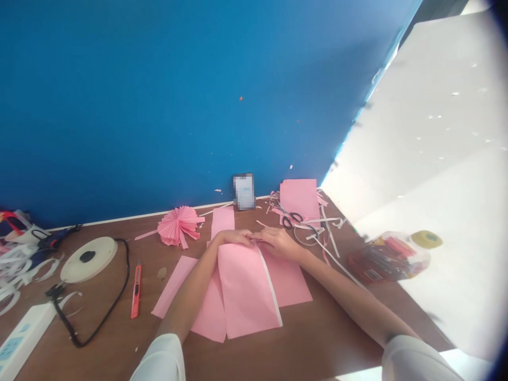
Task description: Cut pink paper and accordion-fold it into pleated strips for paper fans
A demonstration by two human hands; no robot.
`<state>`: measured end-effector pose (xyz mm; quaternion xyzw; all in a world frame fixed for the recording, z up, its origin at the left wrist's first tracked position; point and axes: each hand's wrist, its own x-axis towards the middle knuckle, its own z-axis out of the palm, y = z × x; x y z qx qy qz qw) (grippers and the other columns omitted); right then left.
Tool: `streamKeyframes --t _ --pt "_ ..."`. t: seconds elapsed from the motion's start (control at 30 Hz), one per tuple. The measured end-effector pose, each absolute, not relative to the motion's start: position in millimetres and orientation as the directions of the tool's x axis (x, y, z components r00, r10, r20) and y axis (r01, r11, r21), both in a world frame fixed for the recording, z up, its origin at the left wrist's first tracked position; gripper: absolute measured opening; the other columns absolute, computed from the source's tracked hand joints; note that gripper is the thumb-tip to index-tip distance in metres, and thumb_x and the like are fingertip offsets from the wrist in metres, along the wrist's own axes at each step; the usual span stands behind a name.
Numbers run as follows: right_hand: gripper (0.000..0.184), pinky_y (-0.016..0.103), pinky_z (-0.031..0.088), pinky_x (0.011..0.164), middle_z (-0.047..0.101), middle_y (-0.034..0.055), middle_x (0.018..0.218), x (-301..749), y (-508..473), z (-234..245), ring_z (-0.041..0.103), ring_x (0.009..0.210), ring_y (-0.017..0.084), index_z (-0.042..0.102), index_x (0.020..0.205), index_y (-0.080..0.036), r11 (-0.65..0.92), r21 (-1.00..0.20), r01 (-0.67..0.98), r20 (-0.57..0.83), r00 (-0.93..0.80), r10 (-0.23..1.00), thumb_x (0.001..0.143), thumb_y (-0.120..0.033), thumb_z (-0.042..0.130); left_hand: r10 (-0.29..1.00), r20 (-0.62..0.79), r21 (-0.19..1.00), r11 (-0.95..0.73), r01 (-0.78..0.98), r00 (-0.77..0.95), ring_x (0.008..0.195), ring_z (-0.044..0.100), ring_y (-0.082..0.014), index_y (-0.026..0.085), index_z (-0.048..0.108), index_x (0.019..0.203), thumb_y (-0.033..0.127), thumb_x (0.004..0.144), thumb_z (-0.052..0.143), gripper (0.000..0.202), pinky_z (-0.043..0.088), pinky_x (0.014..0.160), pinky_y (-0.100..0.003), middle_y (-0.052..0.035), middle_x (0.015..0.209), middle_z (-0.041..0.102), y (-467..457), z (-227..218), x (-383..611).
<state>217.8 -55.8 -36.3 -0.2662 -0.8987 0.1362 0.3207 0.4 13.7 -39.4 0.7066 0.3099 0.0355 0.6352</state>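
Now pinching the far edge of the front pink sheet [250, 296] with left hand [235, 237] and right hand [278, 244], fingertips close together, at the middle of the brown table [317, 344]. Already all folded: one pink paper fan [178, 227], back on the left. Not folded yet, by the look of it: most of the front pink sheet. Too hidden to tell: any small fold under the fingertips. Counted: one pair of scissors [289, 215], one red cutter [136, 291], one phone [244, 191], one jar [391, 256]. Too mixed up to count: other pink sheets [288, 286], thin strips [329, 227].
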Motion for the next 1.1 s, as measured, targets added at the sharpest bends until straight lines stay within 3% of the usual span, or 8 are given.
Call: streamKeyframes --t 0.1,0.33,0.67,1.1 --pt "0.037 0.050 0.041 0.107 0.067 0.0015 0.090 217.6 -56.4 -31.8 0.062 0.084 0.015 0.056 0.127 -0.026 0.862 -0.350 0.366 0.526 -0.685 0.504 0.096 -0.014 0.040 0.308 -0.436 0.892 0.021 0.452 0.846 0.069 0.056 -0.0139 0.017 0.070 0.091 0.044 0.064 0.077 0.040 0.043 0.067 -0.024 0.0008 0.075 0.063 17.0 -42.1 1.8" --pt "0.038 0.050 0.041 0.106 0.066 0.0021 0.087 217.5 -56.9 -23.7 0.060 0.085 0.016 0.055 0.128 -0.024 0.871 -0.321 0.373 0.488 -0.723 0.489 0.095 -0.011 0.041 0.260 -0.405 0.899 -0.062 0.433 0.877 0.076 0.056 -0.0147 0.017 0.070 0.092 0.048 0.068 0.074 0.039 0.042 0.073 -0.024 -0.0003 0.082 0.064 21.9 -48.7 4.9" --pt "0.043 0.045 0.049 0.094 0.063 0.0048 0.090 218.1 -56.7 -22.7 0.056 0.088 0.019 0.053 0.131 -0.022 0.878 -0.267 0.398 0.515 -0.711 0.479 0.092 -0.007 0.040 0.321 -0.395 0.886 -0.115 0.450 0.861 0.074 0.054 -0.0140 0.017 0.070 0.089 0.049 0.068 0.074 0.038 0.041 0.071 -0.024 0.0004 0.078 0.063 20.4 -44.2 7.0" --pt "0.049 0.046 0.048 0.094 0.061 0.0038 0.085 218.8 -55.7 -25.9 0.055 0.089 0.019 0.053 0.132 -0.022 0.877 -0.269 0.398 0.512 -0.713 0.480 0.089 -0.004 0.039 0.364 -0.371 0.903 -0.072 0.423 0.855 0.073 0.054 -0.0127 0.017 0.071 0.091 0.046 0.067 0.076 0.038 0.041 0.071 -0.023 0.0002 0.082 0.064 21.6 -49.2 7.1"
